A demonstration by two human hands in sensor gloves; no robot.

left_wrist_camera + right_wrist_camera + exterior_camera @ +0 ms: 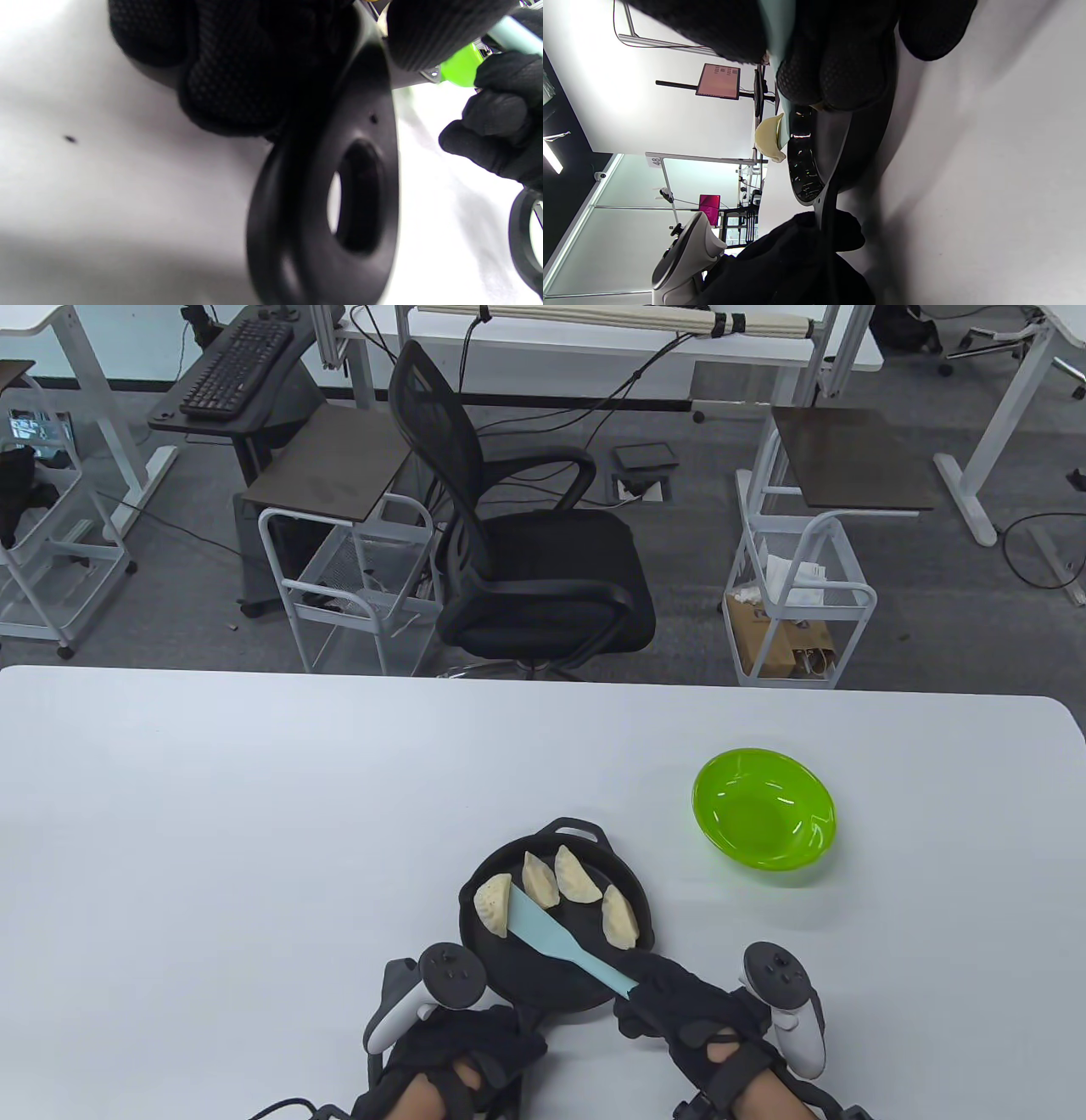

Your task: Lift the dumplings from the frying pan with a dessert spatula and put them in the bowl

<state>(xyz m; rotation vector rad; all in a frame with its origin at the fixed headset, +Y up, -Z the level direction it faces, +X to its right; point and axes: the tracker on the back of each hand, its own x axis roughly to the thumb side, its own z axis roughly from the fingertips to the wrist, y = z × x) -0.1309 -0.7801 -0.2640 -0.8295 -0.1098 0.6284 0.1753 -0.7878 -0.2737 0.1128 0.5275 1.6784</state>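
A black frying pan (585, 976) sits at the table's near edge with several pale dumplings in it. My left hand (475, 1042) grips the pan's handle (365, 127), fingers (229, 80) curled round it. My right hand (674, 997) holds the light blue dessert spatula (547, 931) by its handle (511, 36). The blade lies low across the pan, its tip against the leftmost dumpling (492, 904); that dumpling (767, 139) shows at the blade's end above the pan rim (802, 180). The green bowl (764, 819) stands empty to the right, beyond the pan.
The white table (254, 831) stretches wide to the left and behind the pan. Past its far edge stand a black office chair (526, 560) and white wire carts (797, 594). The bowl (460, 67) peeks behind my right hand (500, 127).
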